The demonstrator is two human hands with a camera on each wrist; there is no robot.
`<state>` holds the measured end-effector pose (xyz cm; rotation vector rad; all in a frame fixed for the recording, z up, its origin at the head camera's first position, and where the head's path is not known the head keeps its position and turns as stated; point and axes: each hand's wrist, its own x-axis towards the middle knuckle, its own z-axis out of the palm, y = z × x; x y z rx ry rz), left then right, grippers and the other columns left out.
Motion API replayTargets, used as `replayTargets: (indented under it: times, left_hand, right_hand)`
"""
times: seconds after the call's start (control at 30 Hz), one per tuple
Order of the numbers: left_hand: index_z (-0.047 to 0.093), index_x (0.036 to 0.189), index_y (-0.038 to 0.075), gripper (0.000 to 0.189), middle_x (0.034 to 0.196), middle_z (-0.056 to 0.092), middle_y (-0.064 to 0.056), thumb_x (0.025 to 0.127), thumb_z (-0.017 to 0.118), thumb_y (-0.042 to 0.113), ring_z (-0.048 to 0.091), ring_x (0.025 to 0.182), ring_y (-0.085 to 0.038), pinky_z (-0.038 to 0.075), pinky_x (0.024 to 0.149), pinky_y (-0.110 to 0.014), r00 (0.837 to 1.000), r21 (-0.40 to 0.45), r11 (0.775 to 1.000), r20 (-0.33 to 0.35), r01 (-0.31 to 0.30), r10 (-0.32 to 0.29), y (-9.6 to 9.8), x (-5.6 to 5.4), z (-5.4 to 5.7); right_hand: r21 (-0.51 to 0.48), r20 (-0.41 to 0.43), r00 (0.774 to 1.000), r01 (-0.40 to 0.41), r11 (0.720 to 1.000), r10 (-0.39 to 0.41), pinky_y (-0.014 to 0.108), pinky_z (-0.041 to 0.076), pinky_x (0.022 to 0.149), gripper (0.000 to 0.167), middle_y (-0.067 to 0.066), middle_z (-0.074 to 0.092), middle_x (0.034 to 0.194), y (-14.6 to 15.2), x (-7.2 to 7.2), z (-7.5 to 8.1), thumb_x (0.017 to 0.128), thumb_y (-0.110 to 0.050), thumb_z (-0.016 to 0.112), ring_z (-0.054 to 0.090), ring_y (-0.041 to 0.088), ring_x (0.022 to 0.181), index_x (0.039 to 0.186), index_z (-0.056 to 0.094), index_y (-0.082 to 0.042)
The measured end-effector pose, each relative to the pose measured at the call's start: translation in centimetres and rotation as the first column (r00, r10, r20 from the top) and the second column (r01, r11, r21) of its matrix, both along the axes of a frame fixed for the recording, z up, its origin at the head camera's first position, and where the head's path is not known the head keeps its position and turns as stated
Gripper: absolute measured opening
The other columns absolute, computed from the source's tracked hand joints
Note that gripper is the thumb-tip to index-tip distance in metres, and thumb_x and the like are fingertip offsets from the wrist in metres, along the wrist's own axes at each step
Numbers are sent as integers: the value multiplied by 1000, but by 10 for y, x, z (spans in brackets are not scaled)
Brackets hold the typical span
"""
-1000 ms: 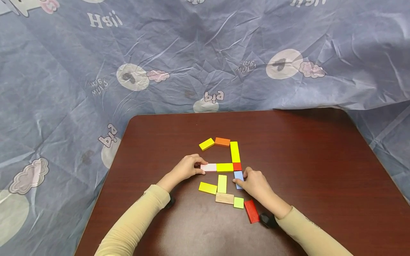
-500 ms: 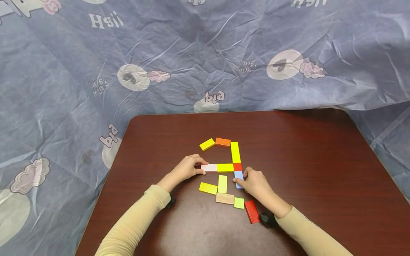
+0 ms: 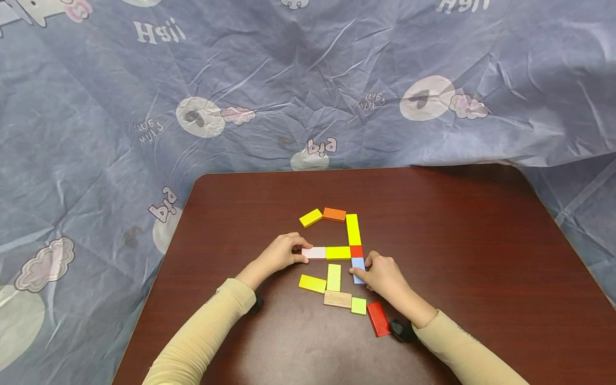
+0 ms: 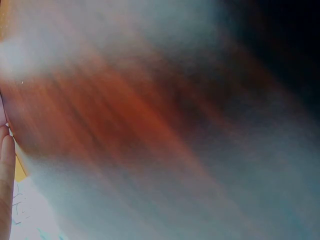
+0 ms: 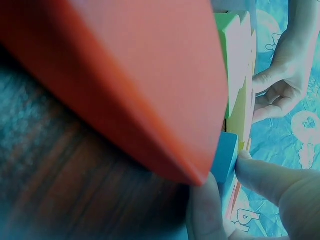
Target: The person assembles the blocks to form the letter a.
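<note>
At the left end of a row of wooden blocks, my left hand (image 3: 278,253) grips a pale pink block (image 3: 315,253) between thumb and fingers. A yellow block (image 3: 338,253) and a small red block (image 3: 356,251) continue that row to the right. Below the small red one lies a blue block (image 3: 358,270), pinched by my right hand (image 3: 386,275) from its two sides. In the right wrist view, thumb and finger meet the blue block (image 5: 226,156) behind a large red block (image 5: 155,85). The left wrist view is mostly blurred table, with a finger (image 4: 6,185) at its left edge.
A long yellow block (image 3: 353,230) runs up from the small red one, then an orange block (image 3: 334,214) and another yellow block (image 3: 310,218). Nearer lie a pale yellow block (image 3: 334,277), a natural wood block (image 3: 338,299), a green block (image 3: 358,306) and others.
</note>
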<state>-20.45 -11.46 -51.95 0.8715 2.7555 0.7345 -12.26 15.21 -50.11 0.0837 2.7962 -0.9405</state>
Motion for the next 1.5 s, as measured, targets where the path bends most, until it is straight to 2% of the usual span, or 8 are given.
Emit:
replayTargets:
  times: [0.23, 0.37, 0.43, 0.53, 0.67, 0.77, 1.0, 1.5]
  left_hand:
    - [76, 109, 17, 32, 97, 67, 2, 78, 84, 23, 54, 80, -11, 48, 78, -27, 1000, 7, 1000, -2, -2, 2, -1, 1, 0]
    - [76, 108, 17, 32, 95, 67, 2, 78, 84, 23, 55, 80, -11, 48, 77, -27, 1000, 12, 1000, -6, 5, -5, -1, 1, 1]
    - [76, 108, 17, 32, 96, 67, 2, 78, 83, 23, 55, 80, -11, 48, 77, -27, 1000, 12, 1000, -9, 7, -7, -1, 1, 0]
    - [76, 110, 17, 33, 97, 67, 2, 78, 83, 24, 54, 80, -10, 48, 77, -27, 1000, 4, 1000, 2, -3, 3, -1, 0, 0]
    - [76, 110, 17, 33, 97, 67, 2, 78, 83, 23, 53, 80, -11, 47, 77, -26, 1000, 5, 1000, 11, -9, 9, -1, 0, 1]
    - [76, 110, 17, 33, 98, 67, 2, 78, 83, 23, 53, 80, -11, 47, 76, -27, 1000, 9, 1000, 9, -6, 6, -1, 0, 1]
    - [76, 110, 17, 32, 100, 68, 1, 79, 83, 23, 55, 83, -12, 49, 78, -28, 1000, 7, 1000, 0, 2, -2, -1, 1, 2]
    - [74, 111, 17, 33, 98, 66, 1, 79, 83, 22, 56, 82, -11, 49, 75, -24, 1000, 24, 1000, 1, -3, 3, -1, 1, 1]
  right_hand:
    - [15, -8, 1000, -12, 1000, 12, 25, 41, 50, 38, 2, 57, 55, 4, -2, 2, 84, -32, 78, 53, 10, 46, 89, 57, 0]
    - [45, -98, 993, -56, 997, 61, 29, 48, 58, 32, 5, 64, 70, 12, -9, 5, 85, -25, 77, 58, 14, 61, 95, 62, 1]
    - [57, -159, 981, -103, 993, 111, 34, 52, 67, 30, 9, 67, 84, 17, -14, 5, 84, -20, 77, 61, 19, 73, 101, 64, 1]
    - [86, -223, 952, -194, 977, 208, 45, 54, 84, 39, 16, 67, 106, 23, -21, 5, 84, -18, 78, 64, 29, 95, 115, 64, 1]
    - [128, -205, 921, -311, 942, 332, 55, 48, 97, 54, 21, 58, 131, 28, -27, 5, 86, -24, 77, 58, 39, 118, 132, 59, -1]
    - [145, -168, 905, -369, 918, 391, 58, 45, 101, 60, 23, 52, 140, 30, -30, 3, 87, -28, 75, 52, 43, 127, 138, 55, -3]
    - [165, -116, 895, -410, 897, 431, 61, 38, 106, 63, 25, 47, 145, 31, -35, 1, 87, -27, 75, 37, 49, 138, 141, 53, -4]
    - [188, -92, 893, -420, 888, 441, 62, 37, 107, 64, 23, 46, 147, 32, -34, 0, 88, -29, 73, 35, 48, 140, 144, 51, -7]
